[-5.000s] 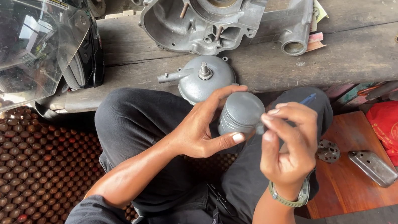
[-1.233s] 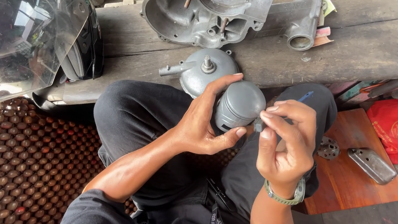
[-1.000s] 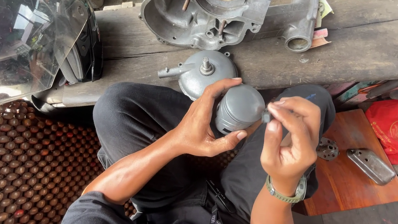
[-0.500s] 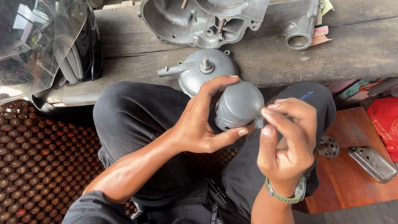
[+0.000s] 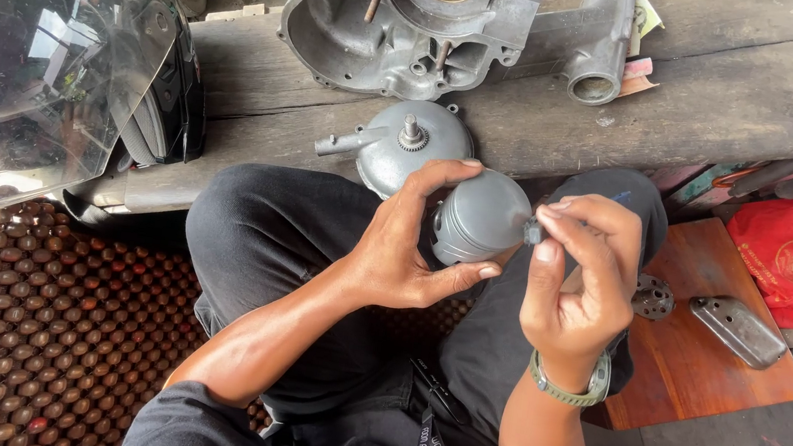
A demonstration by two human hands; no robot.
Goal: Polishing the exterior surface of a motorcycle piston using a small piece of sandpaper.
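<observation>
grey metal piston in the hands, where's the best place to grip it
Probably around the ringed side wall of the grey metal piston, coming from its left, as the left hand cups it. That leaves the domed crown and right edge free for the right hand.

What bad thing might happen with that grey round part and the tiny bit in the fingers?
The tiny part is only pinched by the right hand fingertips above the lap; if it slips, it might vanish among the wooden beads. The piston rests in the left hand with fingers curled loosely around it, so a hard push from the side might knock it out.
</observation>
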